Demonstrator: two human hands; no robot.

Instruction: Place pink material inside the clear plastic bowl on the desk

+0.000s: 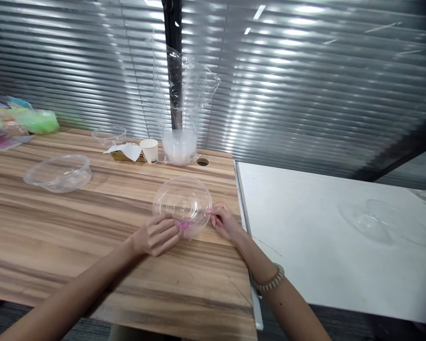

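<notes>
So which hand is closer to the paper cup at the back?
Left. The left hand sits below the paper cup, at the clear bowl; the right hand is farther right.

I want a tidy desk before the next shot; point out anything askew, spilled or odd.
Nothing is spilled or broken. Two things look untidy: the tall plastic sleeve over the stacked bowls stands crumpled and torn open, and a white napkin lies askew over a small box beside the paper cup.
</notes>
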